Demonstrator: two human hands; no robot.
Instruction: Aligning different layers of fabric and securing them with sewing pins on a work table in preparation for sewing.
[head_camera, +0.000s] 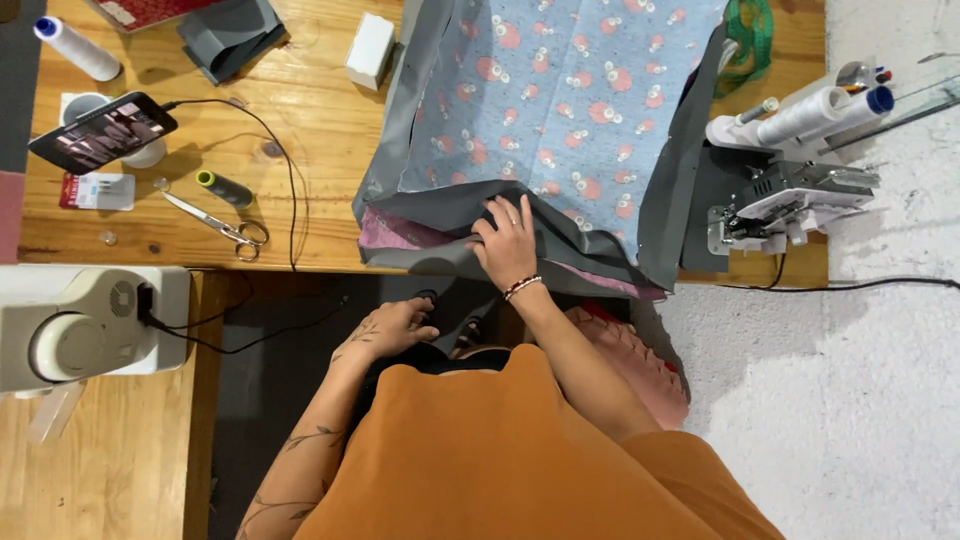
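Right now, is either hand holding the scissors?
No, the scissors lie alone on the wooden table, while the right hand presses the grey fabric.

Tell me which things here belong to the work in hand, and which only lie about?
In use: right hand pressing the grey fabric edge; blue patterned fabric; left hand below the table edge.

Lying about: scissors, green thread spool, phone, white box.

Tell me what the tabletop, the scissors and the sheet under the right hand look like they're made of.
Tabletop: light wood with a smooth finish, showing grain and knots. Scissors: shiny metal, blades and handles alike glinting silver. Sheet under the right hand: soft woven cloth, it seems, matte blue print edged in grey, folding and draping over the table edge.
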